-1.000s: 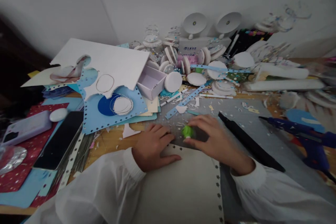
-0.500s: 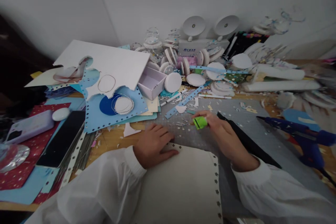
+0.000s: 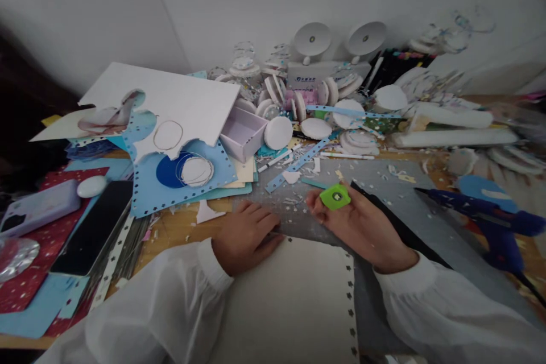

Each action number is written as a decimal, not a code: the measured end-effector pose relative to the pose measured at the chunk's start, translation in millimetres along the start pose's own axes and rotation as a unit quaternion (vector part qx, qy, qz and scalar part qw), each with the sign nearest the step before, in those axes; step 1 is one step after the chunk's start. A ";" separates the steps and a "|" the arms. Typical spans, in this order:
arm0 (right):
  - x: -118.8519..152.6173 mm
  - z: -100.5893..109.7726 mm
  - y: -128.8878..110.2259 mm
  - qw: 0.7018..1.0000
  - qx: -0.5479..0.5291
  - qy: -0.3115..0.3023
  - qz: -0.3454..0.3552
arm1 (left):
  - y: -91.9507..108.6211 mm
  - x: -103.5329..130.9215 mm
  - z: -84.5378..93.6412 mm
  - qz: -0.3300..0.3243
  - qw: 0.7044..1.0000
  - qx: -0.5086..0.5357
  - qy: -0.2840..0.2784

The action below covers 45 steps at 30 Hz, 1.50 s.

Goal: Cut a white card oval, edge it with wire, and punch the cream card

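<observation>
My left hand (image 3: pixel 245 237) lies palm down at the top left corner of a white sheet (image 3: pixel 294 301), its fingers stretched over the mat and its thumb on the paper's edge. Flower-shaped holes run down the sheet's right edge, and one shows at its top. In my right hand (image 3: pixel 362 227), palm turned up, is a small green craft punch (image 3: pixel 335 197). Its underside faces me, with a pale shaped opening in the middle. The punch is apart from the sheet, above the grey cutting mat (image 3: pixel 294 216).
A blue glue gun (image 3: pixel 490 216) lies on the right. Foam discs (image 3: pixel 278 132) and paper scraps crowd the back, beside a lilac box (image 3: pixel 243 133). A cut white board (image 3: pixel 166 96) rests on punched blue paper (image 3: pixel 205 182). A black phone (image 3: pixel 96 227) lies on the left.
My right hand has turned palm up, so the green punch now shows its underside instead of its side. My left hand stays on the sheet's corner. The view has shifted slightly.
</observation>
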State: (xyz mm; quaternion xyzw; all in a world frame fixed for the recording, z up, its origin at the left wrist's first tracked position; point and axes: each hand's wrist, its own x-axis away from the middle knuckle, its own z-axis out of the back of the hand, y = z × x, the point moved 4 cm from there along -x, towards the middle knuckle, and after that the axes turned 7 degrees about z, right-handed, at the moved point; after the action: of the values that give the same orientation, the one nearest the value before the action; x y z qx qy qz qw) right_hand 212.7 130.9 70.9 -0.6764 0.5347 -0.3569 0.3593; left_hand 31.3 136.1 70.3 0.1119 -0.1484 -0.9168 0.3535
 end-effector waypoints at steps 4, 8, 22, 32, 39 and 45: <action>-0.1 1.3 6.1 0.990 0.121 -0.017 0.065 | 1.9 2.6 9.9 -0.002 0.994 0.028 0.110; 2.6 -1.2 10.7 0.955 0.256 -0.023 0.147 | 3.5 7.1 22.4 0.024 0.974 0.128 0.188; 11.3 -26.4 6.8 0.846 0.439 -0.148 0.262 | 2.5 2.9 17.8 0.048 0.920 0.348 0.174; -0.2 26.5 -21.2 0.665 0.682 0.069 0.297 | 10.3 11.6 29.9 -0.010 0.947 0.173 0.272; -6.7 38.0 -10.4 0.605 0.756 0.024 0.250 | 15.4 11.1 28.7 -0.035 0.961 0.122 0.246; 4.2 22.0 -28.2 0.751 0.557 0.119 0.334 | 16.5 10.7 30.0 -0.036 0.961 0.093 0.258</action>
State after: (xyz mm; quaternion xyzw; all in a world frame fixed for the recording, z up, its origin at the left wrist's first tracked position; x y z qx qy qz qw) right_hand 245.8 133.9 85.1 -0.0867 0.4712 -0.5264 0.7024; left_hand 24.4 123.0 102.9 0.3821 -0.1329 -0.8512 0.3343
